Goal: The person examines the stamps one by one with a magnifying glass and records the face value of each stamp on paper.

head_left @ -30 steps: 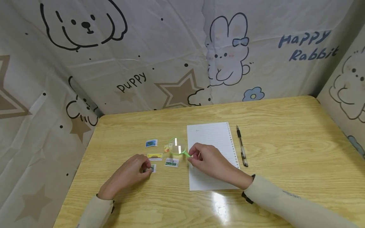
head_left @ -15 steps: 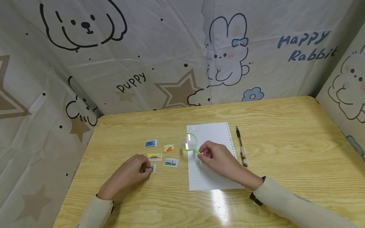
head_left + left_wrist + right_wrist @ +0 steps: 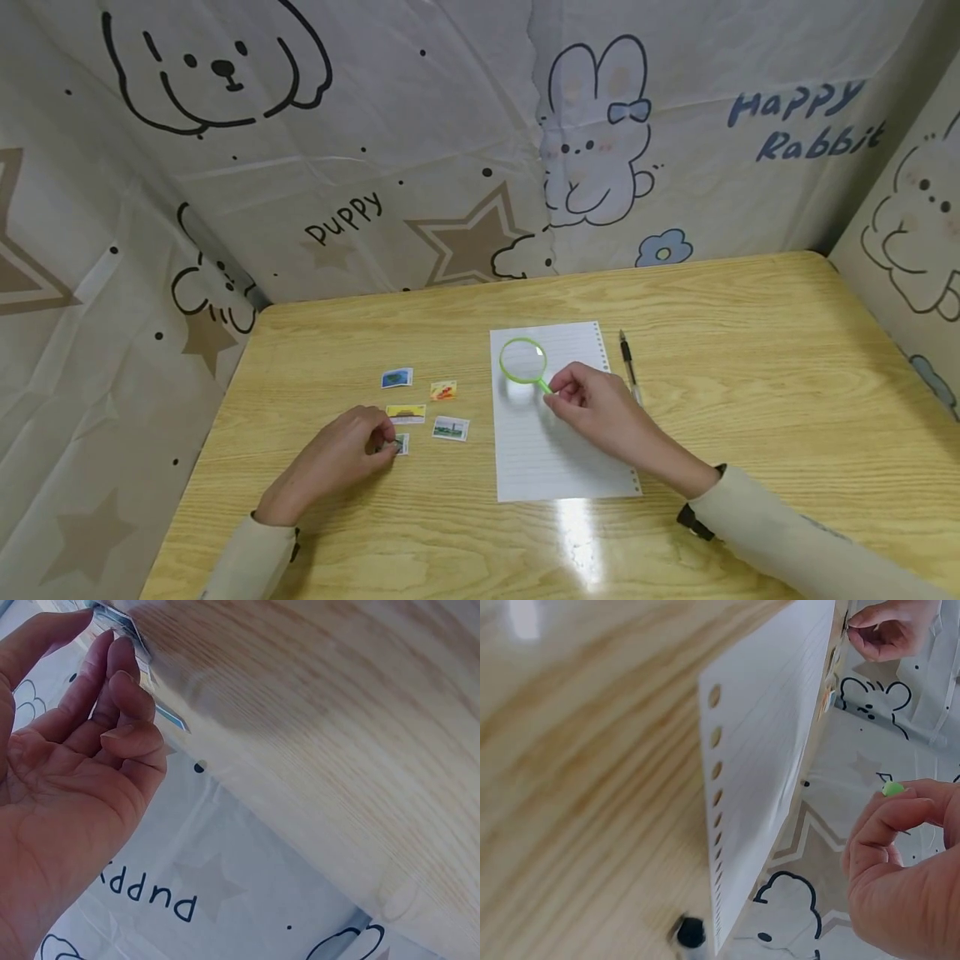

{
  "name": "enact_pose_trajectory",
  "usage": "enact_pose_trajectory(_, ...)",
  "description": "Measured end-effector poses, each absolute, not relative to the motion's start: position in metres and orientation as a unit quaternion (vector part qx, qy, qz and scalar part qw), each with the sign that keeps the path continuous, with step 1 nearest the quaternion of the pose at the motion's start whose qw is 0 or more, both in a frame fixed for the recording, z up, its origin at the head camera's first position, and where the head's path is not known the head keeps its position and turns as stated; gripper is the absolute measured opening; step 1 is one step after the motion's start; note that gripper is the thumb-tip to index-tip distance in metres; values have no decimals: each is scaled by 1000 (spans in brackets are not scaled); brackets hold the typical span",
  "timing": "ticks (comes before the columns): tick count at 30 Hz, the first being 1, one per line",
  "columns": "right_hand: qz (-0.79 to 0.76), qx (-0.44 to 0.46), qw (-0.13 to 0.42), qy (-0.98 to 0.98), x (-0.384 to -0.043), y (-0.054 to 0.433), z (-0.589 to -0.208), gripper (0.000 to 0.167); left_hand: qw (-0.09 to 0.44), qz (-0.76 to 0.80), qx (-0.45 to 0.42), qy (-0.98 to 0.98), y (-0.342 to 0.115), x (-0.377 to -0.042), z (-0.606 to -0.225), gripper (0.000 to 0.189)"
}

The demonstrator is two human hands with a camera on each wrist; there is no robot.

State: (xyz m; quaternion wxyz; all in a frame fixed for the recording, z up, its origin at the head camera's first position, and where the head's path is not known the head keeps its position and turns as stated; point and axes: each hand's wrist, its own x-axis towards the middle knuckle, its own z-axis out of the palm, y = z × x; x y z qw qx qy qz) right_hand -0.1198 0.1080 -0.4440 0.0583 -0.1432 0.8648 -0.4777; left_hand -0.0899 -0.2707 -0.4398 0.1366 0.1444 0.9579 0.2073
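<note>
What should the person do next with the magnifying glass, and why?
Perhaps lower the magnifying glass onto the lined paper, because the right hand holds it by its handle above that paper, while the stamps lie off to the left.

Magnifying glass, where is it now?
In the head view, the magnifying glass is pinched in the person's right hand above the upper left part of the paper, with the stamps to its left and the pen to its right.

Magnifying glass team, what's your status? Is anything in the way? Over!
Right hand holding green magnifying glass over lined paper. Left hand pinching a stamp. Pen off beside the paper, not in the way.
</note>
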Motion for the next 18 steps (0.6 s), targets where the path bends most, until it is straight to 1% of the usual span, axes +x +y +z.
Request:
enact_pose_trajectory(7,-484,-129,65,863,-122,120,-445,11,126,206,151,959,-270,-89,-439,12)
enact_pose_trajectory(18,-490,-106,60,863,-121,133,-446,12,118,194,156,961,-270,-89,-438,11)
